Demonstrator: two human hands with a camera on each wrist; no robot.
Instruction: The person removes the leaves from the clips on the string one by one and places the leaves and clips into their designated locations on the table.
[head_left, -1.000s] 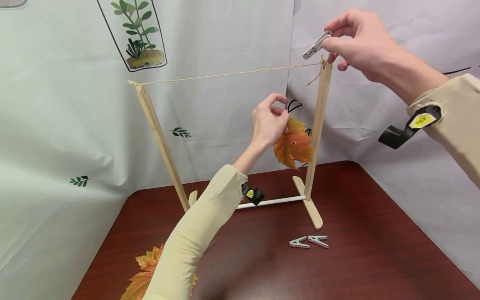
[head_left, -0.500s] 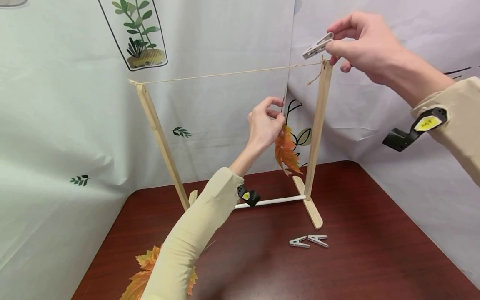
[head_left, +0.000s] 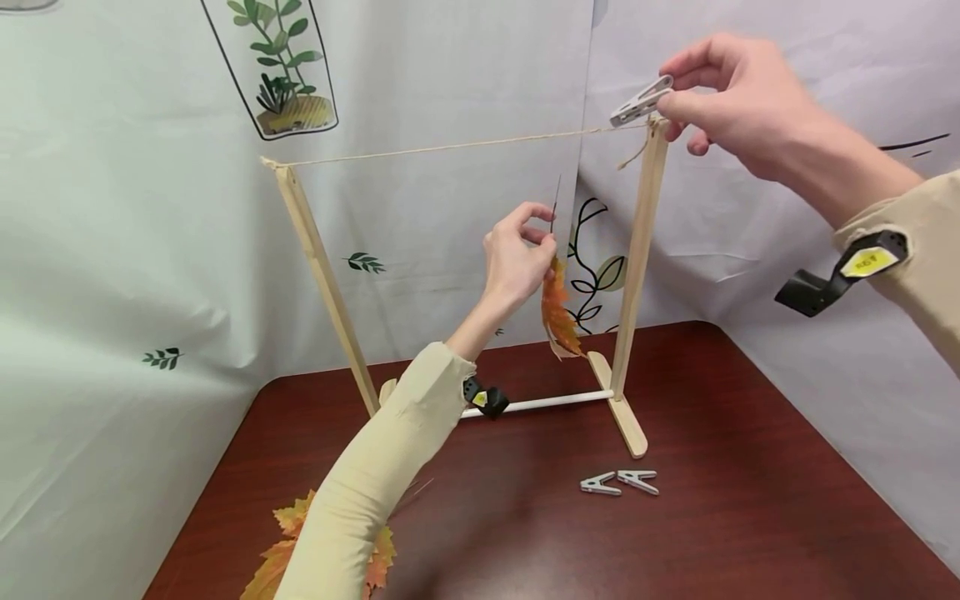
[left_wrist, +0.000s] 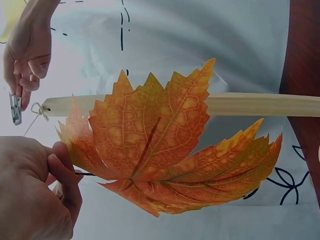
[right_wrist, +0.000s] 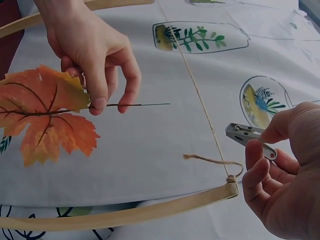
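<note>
My left hand (head_left: 519, 257) pinches the stem of an orange maple leaf (left_wrist: 155, 135), which hangs below the string beside the right post. In the right wrist view the stem's thin wire end (right_wrist: 155, 104) sticks out past the fingers. With thumb and fingers my right hand (head_left: 742, 100) holds a grey clothespin (head_left: 641, 102) by its handle end, close to the string's right end and the post top. The string (head_left: 450, 146) runs between two wooden posts, with a loose tail at the right knot. Leaf and clothespin are apart.
Two more clothespins (head_left: 600, 484) lie on the dark red table (head_left: 675, 533) in front of the stand's right foot (head_left: 628, 427). More orange leaves (head_left: 378, 558) lie at front left, partly under the left sleeve. A white rod (head_left: 555, 402) joins the posts low down.
My left hand has moved left and slightly down, and the leaf has turned edge-on to the head camera. The right hand has lowered slightly with the clothespin, bringing it nearer the string.
</note>
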